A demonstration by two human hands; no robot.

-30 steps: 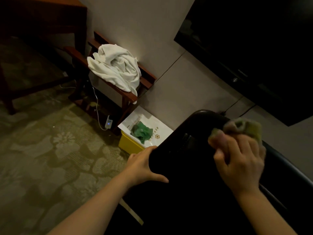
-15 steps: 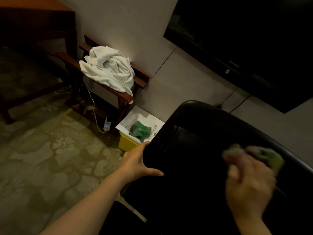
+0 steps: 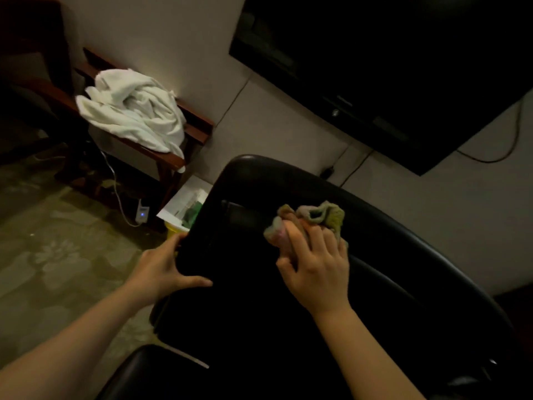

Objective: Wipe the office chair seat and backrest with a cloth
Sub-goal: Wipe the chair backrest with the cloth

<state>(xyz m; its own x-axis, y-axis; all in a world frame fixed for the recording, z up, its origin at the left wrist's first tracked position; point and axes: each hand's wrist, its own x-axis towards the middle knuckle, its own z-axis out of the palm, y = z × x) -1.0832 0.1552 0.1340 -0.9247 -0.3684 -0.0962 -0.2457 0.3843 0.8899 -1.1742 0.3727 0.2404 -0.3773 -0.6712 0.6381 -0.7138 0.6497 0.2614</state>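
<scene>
Pressing the cloth (image 3: 314,217) onto the backrest (image 3: 375,255), the right hand (image 3: 314,269) clamps it under its fingers; the left hand (image 3: 164,267) grips the backrest's edge.

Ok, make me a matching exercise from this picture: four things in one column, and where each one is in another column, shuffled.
Things:
1. cloth
2. white towel
3. left hand
4. television

Places:
A. heaped on the wooden rack
B. mounted on the wall
C. gripping the side edge of the chair backrest
D. bunched under the right hand

Pairs: 1-D, 2-A, 3-C, 4-B
</scene>
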